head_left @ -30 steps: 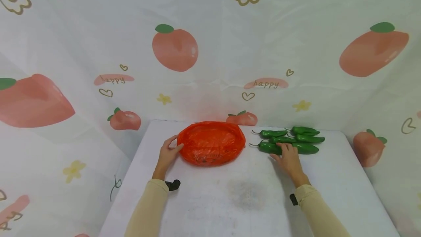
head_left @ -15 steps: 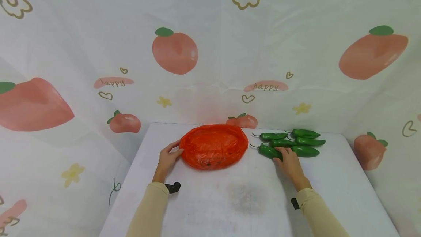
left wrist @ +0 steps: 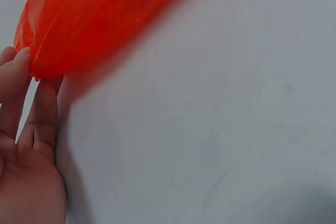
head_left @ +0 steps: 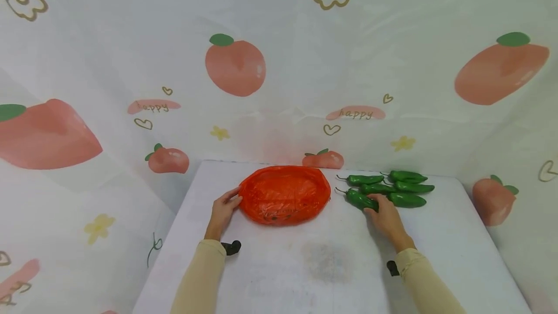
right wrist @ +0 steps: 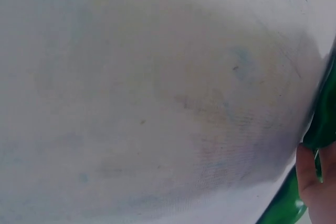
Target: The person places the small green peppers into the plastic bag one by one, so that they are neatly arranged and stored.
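Note:
A red plastic bag (head_left: 285,190), spread wide with its rim standing up, lies on the white table. My left hand (head_left: 221,211) is at its left edge. In the left wrist view, thumb and fingers of the left hand (left wrist: 34,145) pinch the edge of the red bag (left wrist: 100,24). On the right, my right hand (head_left: 385,217) grips the blunt end of a long green pepper (head_left: 359,200), whose stem points left. The right wrist view shows that pepper (right wrist: 323,108) only in part, against the fingers of the right hand (right wrist: 320,187).
Several other green peppers lie close behind and beside the right hand, among them a front right pepper (head_left: 407,200) and a back left pepper (head_left: 365,180). The table (head_left: 287,265) meets a printed cloth backdrop (head_left: 279,130) at its back edge.
My right hand has closed on the front left pepper and turned it slightly, its blunt end nearer me and apart from the front right one. The left hand stays at the bag's edge.

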Tool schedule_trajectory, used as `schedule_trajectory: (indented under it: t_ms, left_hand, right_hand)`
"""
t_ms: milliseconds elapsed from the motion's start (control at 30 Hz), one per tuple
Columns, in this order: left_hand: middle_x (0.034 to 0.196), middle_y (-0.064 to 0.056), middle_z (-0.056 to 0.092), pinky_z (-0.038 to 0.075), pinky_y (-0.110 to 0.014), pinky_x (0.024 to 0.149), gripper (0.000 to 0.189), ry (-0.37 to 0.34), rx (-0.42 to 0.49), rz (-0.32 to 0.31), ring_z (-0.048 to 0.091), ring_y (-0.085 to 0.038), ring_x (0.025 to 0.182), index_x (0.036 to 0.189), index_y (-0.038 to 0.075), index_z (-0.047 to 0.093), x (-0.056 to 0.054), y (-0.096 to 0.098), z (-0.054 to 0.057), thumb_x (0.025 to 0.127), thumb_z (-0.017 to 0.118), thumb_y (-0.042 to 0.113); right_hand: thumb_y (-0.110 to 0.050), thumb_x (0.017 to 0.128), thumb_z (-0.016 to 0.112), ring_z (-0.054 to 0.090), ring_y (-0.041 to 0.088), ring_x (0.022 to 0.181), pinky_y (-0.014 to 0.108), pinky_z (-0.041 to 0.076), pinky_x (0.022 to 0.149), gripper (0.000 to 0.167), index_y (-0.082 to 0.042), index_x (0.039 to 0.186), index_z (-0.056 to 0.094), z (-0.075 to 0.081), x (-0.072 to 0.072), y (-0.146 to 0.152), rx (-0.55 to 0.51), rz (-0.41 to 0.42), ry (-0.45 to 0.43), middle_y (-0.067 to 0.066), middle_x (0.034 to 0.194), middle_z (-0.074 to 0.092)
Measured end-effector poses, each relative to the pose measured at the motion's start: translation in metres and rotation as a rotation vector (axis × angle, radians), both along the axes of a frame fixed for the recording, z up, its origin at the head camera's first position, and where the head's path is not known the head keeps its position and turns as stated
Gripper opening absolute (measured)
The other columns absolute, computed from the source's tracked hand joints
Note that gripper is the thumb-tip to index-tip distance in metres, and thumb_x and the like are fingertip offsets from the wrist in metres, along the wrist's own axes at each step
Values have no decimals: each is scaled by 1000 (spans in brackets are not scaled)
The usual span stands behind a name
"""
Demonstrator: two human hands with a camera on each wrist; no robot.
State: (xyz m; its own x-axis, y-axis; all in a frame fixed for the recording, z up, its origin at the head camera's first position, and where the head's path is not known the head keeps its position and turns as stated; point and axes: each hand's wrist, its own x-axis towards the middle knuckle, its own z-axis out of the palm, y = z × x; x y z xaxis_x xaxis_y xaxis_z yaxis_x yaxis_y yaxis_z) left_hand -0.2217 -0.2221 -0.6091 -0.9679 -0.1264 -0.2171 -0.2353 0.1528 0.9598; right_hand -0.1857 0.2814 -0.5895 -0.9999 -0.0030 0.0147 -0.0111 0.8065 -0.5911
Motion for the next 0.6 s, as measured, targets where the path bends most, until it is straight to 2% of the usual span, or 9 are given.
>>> schedule_trajectory:
  t_ms: [200, 367, 600]
  left_hand:
    - [149, -8, 58, 56, -16, 96, 43, -20, 3, 12, 59, -21, 129, 140, 17, 63, 2, -1, 1, 98, 69, 21]
    - [149, -6, 58, 54, -22, 103, 41, -30, 11, 21, 57, -22, 134, 140, 19, 64, 2, -1, -1, 99, 68, 23]
    - [150, -7, 58, 50, -29, 109, 44, -24, -1, 22, 55, -23, 138, 141, 19, 63, 3, -1, -1, 98, 70, 27]
  right_hand:
    - [-14, 97, 68, 53, 51, 128, 65, 42, 109, 48, 6, 138, 52, 1, 2, 3, -30, 11, -8, 33, 137, 57]
    - [-15, 97, 68, 50, 51, 131, 65, 41, 110, 49, 4, 139, 52, 6, 4, 6, -44, 2, 8, 32, 140, 55]
    - [-10, 95, 70, 52, 51, 129, 65, 41, 109, 46, 6, 136, 55, 20, 4, 10, -50, 19, 110, 32, 136, 58]
